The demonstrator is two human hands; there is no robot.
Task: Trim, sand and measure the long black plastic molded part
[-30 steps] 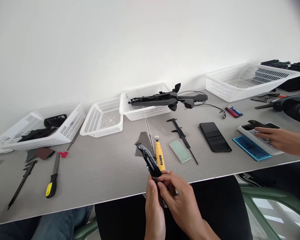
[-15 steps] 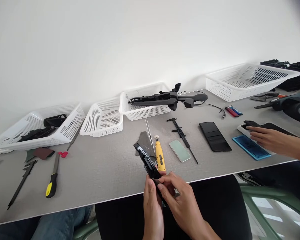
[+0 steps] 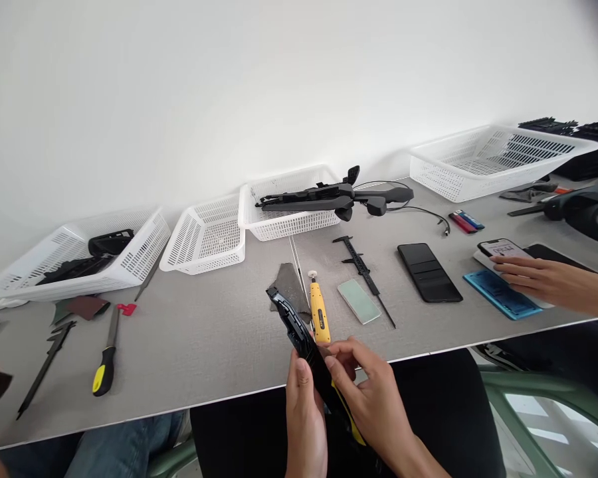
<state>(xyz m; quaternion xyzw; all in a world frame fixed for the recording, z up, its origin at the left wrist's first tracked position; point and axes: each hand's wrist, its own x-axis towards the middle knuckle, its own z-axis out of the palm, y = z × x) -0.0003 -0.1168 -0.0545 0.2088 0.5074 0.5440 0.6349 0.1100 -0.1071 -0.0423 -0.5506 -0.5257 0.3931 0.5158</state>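
My left hand [image 3: 305,411] is wrapped round a long black plastic part [image 3: 299,332], holding it tilted over the table's front edge, its far end pointing up and left. My right hand [image 3: 366,385] is closed at the part's right side, pinching a small brown piece that looks like sandpaper [image 3: 325,352], mostly hidden by the fingers. A yellow strip [image 3: 351,421] shows below the right hand; I cannot tell what it belongs to. Just beyond lie a yellow pen-shaped tool [image 3: 319,312] with a pale round tip and a dark grey abrasive sheet [image 3: 286,285].
White baskets [image 3: 204,232] line the wall, one bearing a large black assembly [image 3: 329,197]. Calipers [image 3: 359,265], a pale green slab [image 3: 359,301] and a black phone [image 3: 428,272] lie to the right, a file [image 3: 107,355] to the left. Co-workers' hands [image 3: 543,275] show at both sides.
My right hand and the brown piece have shifted slightly right along the part, uncovering the yellow strip. At right a co-worker's phone screen is now lit; another co-worker's hand has appeared at far left.
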